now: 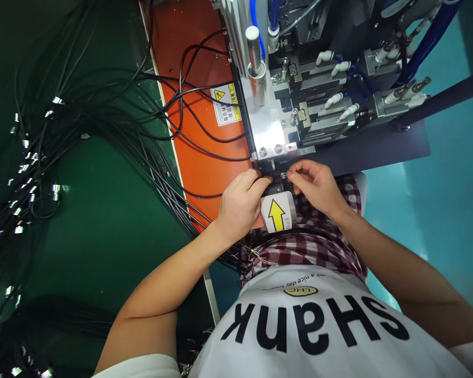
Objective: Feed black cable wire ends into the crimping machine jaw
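My left hand is closed, thumb against bent fingers, at the front of the machine's metal block. A black cable runs across the orange plate into this hand. Opposite it, my right hand pinches small, pale, thin strands that look like wire ends; the fingertips hide part of them. Between the hands lies a dark slot of the machine. Just below is a white label plate with a yellow arrow.
Many black cables with shiny metal connectors lie on the green table to the left. The orange plate bears a warning sticker. Air cylinders with blue tubes stand at the right. Bare coloured wires rest near my lap.
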